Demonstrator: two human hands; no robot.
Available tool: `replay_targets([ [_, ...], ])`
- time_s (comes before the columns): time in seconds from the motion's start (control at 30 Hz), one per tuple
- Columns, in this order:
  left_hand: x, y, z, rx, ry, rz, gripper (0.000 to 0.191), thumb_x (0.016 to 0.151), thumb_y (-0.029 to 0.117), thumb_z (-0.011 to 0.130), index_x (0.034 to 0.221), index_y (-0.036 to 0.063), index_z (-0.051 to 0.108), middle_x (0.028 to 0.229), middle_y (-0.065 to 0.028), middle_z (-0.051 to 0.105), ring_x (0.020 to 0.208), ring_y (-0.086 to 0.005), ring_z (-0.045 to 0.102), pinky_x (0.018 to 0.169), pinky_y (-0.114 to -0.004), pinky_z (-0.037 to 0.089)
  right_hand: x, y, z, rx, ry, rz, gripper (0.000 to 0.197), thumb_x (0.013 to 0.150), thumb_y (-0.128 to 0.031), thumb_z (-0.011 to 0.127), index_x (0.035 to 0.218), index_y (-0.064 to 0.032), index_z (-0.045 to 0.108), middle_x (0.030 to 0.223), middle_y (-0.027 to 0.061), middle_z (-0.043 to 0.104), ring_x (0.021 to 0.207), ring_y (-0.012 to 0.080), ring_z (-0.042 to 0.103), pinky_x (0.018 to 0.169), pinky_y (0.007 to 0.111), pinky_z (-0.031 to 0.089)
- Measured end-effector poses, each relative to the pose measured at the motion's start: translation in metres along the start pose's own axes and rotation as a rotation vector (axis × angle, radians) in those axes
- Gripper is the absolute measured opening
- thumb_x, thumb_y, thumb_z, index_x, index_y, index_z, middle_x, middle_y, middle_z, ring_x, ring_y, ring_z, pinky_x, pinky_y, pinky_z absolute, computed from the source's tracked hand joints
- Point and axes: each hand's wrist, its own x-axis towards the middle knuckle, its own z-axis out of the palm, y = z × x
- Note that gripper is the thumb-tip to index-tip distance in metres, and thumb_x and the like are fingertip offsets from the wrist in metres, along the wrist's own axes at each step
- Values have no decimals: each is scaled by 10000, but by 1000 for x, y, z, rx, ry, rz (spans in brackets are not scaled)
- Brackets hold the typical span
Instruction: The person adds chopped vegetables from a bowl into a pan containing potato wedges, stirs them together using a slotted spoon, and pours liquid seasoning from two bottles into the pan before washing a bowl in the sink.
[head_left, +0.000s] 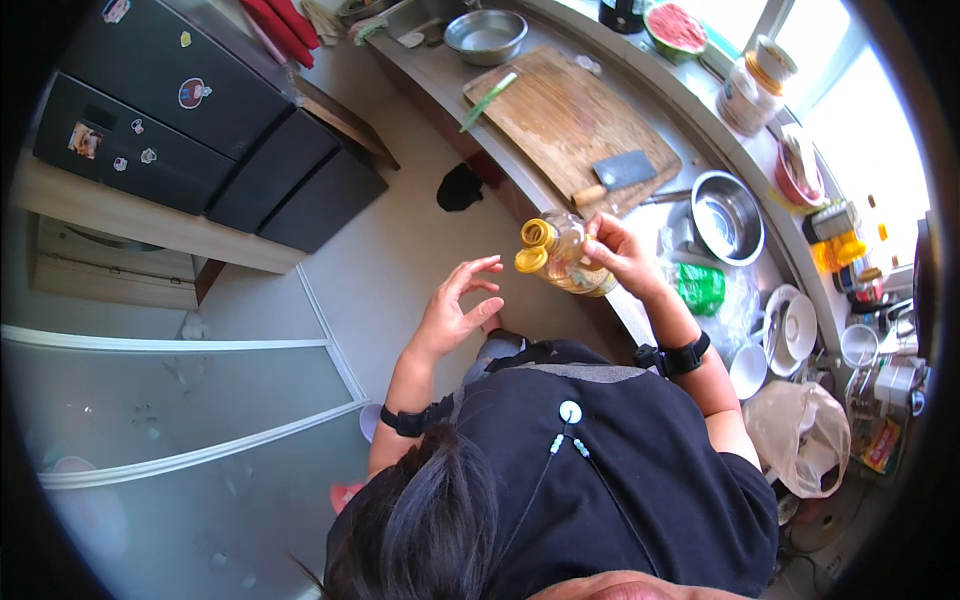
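Observation:
My right hand (622, 255) is closed around a clear plastic oil bottle (574, 262) with a yellow neck, held tilted over the counter's front edge. Its yellow flip cap hangs open beside the mouth. To the left of the bottle, my left hand (457, 304) is raised with its fingers apart and nothing in it. Beyond the bottle, a cleaver (619, 172) with a wooden handle lies on a wooden cutting board (559, 112). A green onion piece (487, 101) rests across the board's left edge. A steel pan (726, 217) stands right of the board.
A steel basin (486, 36) sits near the sink. White bowls (799, 326), a green packet (700, 289) and a plastic bag (799, 435) are at the right. Half a watermelon (675, 31) and a jar (750, 94) stand on the windowsill. A dark refrigerator (172, 97) is at the left.

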Motion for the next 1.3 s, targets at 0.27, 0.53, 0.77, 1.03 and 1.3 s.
replay_targets([
  [0.27,25,-61,-140,-37,88,-56,408,861,141,617,1233,31,491,1132,-84,566,937,-147,574,877,-299,445,150,36,57,-98,-121,53,206,880,-198,621,823,-74,467,746,-53,494,693,25,468,626,191,406],
  [0.53,40,-122,-287,-136,327,-163,346,882,125,590,1202,18,510,1097,-79,578,895,-127,568,850,-275,450,309,17,68,-473,46,-91,216,873,-227,627,852,-51,503,751,-28,524,690,43,477,604,214,410],
  [0.77,93,-150,-352,-153,402,-239,332,902,150,570,1191,2,507,1061,-89,585,886,-129,574,847,-267,458,459,-48,7,-652,353,-421,197,898,-215,594,842,-45,513,694,-34,499,633,46,454,570,205,378],
  [1.03,186,-151,-404,-25,347,-304,334,908,165,562,1189,-8,507,1063,-97,587,892,-139,582,841,-271,464,559,-69,-45,-191,490,-585,219,937,-274,522,834,-81,524,782,-19,534,710,47,456,662,183,357],
  [1.3,353,-126,-446,-24,163,-30,418,874,95,588,1261,11,456,1133,-110,560,958,-153,561,877,-296,446,568,-23,-11,-355,390,-253,202,919,-281,547,865,-88,516,804,-34,517,758,46,473,725,210,394],
])
